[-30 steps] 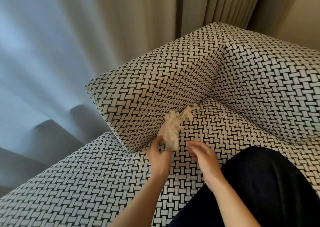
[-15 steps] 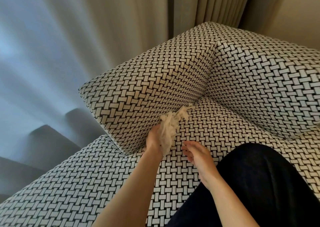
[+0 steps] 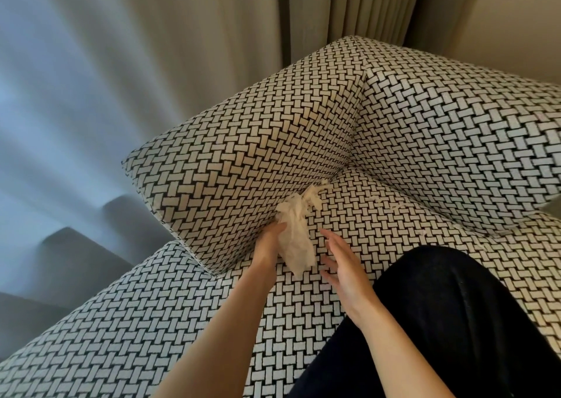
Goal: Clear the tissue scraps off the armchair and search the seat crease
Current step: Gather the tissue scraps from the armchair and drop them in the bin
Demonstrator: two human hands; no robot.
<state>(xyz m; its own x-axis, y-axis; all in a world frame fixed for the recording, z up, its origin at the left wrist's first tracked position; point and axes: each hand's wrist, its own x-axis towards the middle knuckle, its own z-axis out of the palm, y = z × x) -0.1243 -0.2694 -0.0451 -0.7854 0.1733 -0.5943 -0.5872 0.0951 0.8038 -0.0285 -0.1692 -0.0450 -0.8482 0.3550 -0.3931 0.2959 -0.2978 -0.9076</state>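
Paper tissue, crumpled into a pale wad (image 3: 296,240), sits in the left hand (image 3: 269,243) at centre frame. The fingers close on its lower part and are mostly hidden behind it. The right hand (image 3: 344,265) hovers just beside it, fingers straight, holding nothing. The wad's ragged top trails up into the seat crease (image 3: 337,175), where the armrest (image 3: 243,167) meets the seat cushion (image 3: 379,230). It looks almost weightless, soft and easily torn, so grasp the bulk, not the wisps. Small scraps (image 3: 378,199) lie right of centre on the cushion.
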